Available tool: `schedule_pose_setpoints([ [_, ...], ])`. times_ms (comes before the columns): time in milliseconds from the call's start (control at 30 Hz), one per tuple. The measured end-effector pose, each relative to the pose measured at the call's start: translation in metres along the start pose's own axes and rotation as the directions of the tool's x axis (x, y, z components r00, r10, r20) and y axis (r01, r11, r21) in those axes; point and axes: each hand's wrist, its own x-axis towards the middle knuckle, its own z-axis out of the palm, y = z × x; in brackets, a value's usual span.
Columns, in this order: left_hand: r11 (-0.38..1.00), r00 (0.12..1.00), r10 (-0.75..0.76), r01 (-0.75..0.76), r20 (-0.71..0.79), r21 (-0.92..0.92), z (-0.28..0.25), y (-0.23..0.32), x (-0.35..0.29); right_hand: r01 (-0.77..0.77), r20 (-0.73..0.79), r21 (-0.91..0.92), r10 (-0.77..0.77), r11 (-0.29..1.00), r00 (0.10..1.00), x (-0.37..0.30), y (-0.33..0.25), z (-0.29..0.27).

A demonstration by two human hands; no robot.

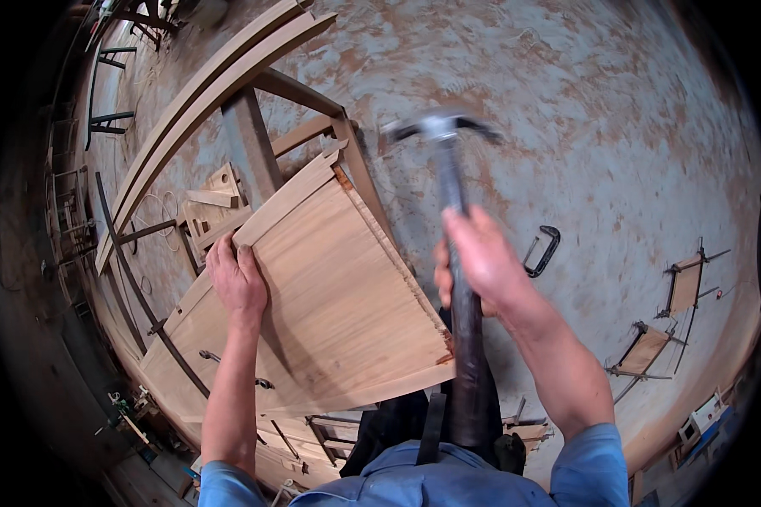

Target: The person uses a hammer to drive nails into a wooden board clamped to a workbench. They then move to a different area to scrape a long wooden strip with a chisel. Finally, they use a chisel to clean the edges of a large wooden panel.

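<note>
Fingers, head view, right hand (482,260): wrapped round the handle of one claw hammer (451,182), centre; head blurred, handle masking the panel's right corner. Left hand (241,283), left of centre: laid over one wooden panel (338,287), mid-frame, at its upper-left edge; whether it clasps, cannot tell. Bar clamp (157,326), lower left. C-clamp (551,253), right of centre. Long timbers (262,59), upper left, partly cut off. Dark left rim: contents indistinct.

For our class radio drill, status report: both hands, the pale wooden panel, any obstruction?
Left hand on panel, upper-left edge. Right hand gripping dark-handled claw hammer. Long dark metal bar crosses panel's left end.
</note>
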Motion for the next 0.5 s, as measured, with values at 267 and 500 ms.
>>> schedule_pose_setpoints([
  [267, 1.000, 1.000, 0.019, -0.019, -0.008, -0.007, -0.001, -0.001, -0.001, -0.042, 0.093, -0.129, 0.054, 0.991, 0.994, -0.006, -0.013, 0.001],
  [500, 0.999, 0.999, 0.026, -0.026, -0.023, -0.019, 0.000, 0.002, 0.003, -0.037, 0.206, -0.294, 0.101, 0.955, 0.973, -0.007, -0.004, 0.012],
])
